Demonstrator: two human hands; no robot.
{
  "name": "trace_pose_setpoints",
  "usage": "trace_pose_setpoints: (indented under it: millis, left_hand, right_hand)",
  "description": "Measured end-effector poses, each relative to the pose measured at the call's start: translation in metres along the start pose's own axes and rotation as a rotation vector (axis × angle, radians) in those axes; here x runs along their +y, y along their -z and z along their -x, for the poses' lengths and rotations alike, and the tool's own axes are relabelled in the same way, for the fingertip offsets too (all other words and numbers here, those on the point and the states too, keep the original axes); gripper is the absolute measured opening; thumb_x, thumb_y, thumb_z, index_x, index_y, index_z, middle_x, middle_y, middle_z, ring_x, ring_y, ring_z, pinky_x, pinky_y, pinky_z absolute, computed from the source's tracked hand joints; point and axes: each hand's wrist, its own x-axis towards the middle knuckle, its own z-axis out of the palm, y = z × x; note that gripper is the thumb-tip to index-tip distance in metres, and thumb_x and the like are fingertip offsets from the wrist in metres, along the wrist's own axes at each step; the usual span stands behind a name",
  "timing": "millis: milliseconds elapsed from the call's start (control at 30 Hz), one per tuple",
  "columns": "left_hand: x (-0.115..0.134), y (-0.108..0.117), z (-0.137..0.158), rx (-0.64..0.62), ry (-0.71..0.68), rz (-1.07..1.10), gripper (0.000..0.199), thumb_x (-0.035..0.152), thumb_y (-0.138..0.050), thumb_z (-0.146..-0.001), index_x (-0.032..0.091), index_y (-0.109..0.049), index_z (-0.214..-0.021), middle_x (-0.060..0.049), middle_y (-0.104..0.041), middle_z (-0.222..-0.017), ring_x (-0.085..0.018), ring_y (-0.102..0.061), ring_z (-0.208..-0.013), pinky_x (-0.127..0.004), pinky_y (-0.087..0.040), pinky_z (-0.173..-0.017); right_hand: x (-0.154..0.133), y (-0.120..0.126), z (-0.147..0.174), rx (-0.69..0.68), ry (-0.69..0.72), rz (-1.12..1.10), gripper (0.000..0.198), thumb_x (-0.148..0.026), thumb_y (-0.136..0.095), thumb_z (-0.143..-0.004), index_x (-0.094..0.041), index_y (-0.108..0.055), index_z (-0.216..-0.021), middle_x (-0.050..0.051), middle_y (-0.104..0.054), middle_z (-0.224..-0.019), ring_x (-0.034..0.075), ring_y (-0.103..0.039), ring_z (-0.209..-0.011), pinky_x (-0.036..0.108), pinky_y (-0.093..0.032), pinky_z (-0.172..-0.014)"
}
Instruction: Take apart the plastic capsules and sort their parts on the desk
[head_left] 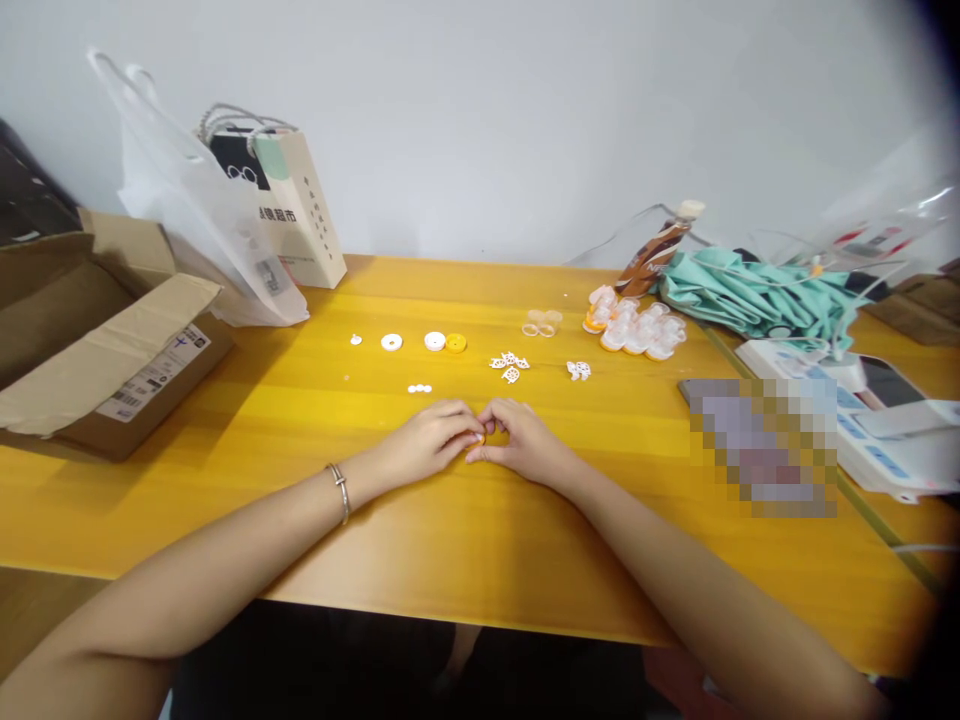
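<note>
Near the middle of the table, my left hand (442,437) and my right hand (521,440) meet at the fingertips. Between them shows a sliver of a small orange piece (481,439), mostly hidden by the fingers. The left fingers pinch it, while the right thumb and forefinger curl around it from the other side. Just beyond lie a short row of small white discs (420,389), a cluster of white openwork pieces (510,364) and smaller white parts (578,370). Farther back are a white ring (391,342), a white round part (435,341) and a yellow round part (456,343).
Clear round covers (541,323) and stacked clear-and-orange cases (637,325) lie at the back. An open cardboard box (157,370), plastic bag (202,210) and paper bag (307,210) stand left. Right are a bottle (652,255), green cloth (765,295) and power strip (862,430).
</note>
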Motion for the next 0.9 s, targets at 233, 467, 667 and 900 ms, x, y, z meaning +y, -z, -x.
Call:
trace_pose_setpoints:
  millis: [233, 467, 667, 900]
  left_hand:
    - [0.0008, -0.0053, -0.0031, 0.073, 0.031, -0.109, 0.016, 0.024, -0.048, -0.088, 0.015, -0.061, -0.088, -0.006, -0.059, -0.085, -0.016, -0.056, -0.080, -0.030, -0.048, -0.075]
    - [0.0054, -0.0067, -0.0034, -0.031, -0.012, -0.325, 0.020, 0.020, -0.044, -0.090, 0.012, -0.061, -0.084, -0.008, -0.059, -0.084, -0.017, -0.055, -0.078, -0.030, -0.049, -0.070]
    - [0.0032, -0.0008, -0.0034, -0.068, -0.119, -0.455, 0.024, 0.025, -0.041, -0.091, 0.010, -0.060, -0.093, -0.008, -0.060, -0.083, -0.017, -0.057, -0.077, -0.031, -0.050, -0.071]
    - [-0.0014, 0.0003, -0.0070, -0.082, -0.099, -0.417, 0.022, 0.025, -0.045, -0.090, 0.011, -0.061, -0.088, -0.007, -0.061, -0.079, -0.015, -0.058, -0.072, -0.028, -0.049, -0.068]
  right_hand:
    - [-0.0024, -0.0008, -0.0016, 0.015, -0.036, 0.004, 0.034, -0.049, -0.067, -0.068, -0.020, -0.051, -0.076, 0.000, -0.055, -0.075, 0.016, -0.051, -0.074, 0.029, -0.036, -0.067]
    - [-0.0066, -0.0005, -0.0025, 0.010, -0.088, -0.004, 0.028, -0.041, -0.069, -0.067, -0.020, -0.051, -0.074, 0.000, -0.055, -0.073, 0.015, -0.051, -0.072, 0.028, -0.036, -0.066]
    - [-0.0058, -0.0011, -0.0016, 0.016, -0.068, 0.003, 0.023, -0.031, -0.069, -0.068, -0.020, -0.051, -0.076, -0.001, -0.056, -0.074, 0.015, -0.051, -0.072, 0.028, -0.036, -0.067]
    - [-0.0064, -0.0013, -0.0011, 0.013, -0.057, 0.003, 0.026, -0.039, -0.067, -0.069, -0.020, -0.051, -0.075, 0.000, -0.056, -0.075, 0.015, -0.050, -0.072, 0.028, -0.036, -0.067]
